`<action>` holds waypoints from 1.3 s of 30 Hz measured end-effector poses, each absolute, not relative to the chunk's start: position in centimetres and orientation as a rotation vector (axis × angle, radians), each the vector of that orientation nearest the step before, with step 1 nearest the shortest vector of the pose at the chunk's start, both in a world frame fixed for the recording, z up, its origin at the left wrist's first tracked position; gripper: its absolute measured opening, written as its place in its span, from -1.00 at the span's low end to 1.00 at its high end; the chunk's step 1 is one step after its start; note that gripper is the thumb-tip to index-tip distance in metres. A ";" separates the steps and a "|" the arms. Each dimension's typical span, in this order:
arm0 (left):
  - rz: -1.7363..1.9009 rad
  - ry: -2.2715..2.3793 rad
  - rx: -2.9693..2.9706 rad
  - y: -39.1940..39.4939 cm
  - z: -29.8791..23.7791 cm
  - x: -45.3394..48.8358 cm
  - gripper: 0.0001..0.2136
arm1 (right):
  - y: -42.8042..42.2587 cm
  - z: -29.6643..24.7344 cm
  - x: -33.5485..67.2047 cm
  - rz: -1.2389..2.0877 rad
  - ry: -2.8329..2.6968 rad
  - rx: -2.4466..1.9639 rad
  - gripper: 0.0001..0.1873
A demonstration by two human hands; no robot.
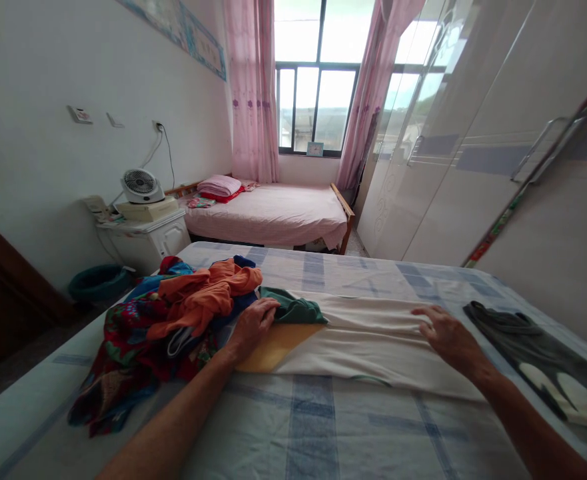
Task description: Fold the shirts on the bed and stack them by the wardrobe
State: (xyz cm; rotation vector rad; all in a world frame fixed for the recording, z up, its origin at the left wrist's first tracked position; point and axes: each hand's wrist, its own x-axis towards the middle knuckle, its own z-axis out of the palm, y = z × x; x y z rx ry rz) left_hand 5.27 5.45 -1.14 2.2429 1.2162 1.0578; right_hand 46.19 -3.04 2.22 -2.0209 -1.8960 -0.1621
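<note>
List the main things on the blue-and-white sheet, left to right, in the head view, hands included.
Red patterned cloth, left hand, white part of the garment between the hands, right hand, dark garment.

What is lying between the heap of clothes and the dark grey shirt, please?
The head view shows a white garment with green and yellow parts there, the right hand at it, then some bedsheet before the shirt.

Support before you: blue-and-white sheeted bed (313, 433) | landmark: white garment (373, 347) with yellow and green parts, spread out | left of garment: heaped clothes (203, 293), orange uppermost | right of garment: dark garment (528, 343), flat
</note>
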 end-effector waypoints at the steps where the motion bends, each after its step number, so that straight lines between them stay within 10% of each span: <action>1: 1.042 1.252 2.247 5.5 -1.2 5.3 -0.75 | -2.6 2.5 43.8 -0.012 -1.887 -1.927 -0.65; 17: 1.037 1.257 2.133 4.7 -1.2 5.6 -0.83 | 0.3 -2.5 26.8 0.453 -1.757 -1.296 -0.38; 25: 1.172 1.172 1.811 4.1 -0.4 5.3 -0.90 | -0.5 -0.8 26.9 0.546 -1.706 -1.289 -0.82; 39: 1.187 1.306 1.774 4.9 -1.4 5.6 -0.83 | 0.2 -2.0 27.3 0.440 -1.622 -1.553 -0.76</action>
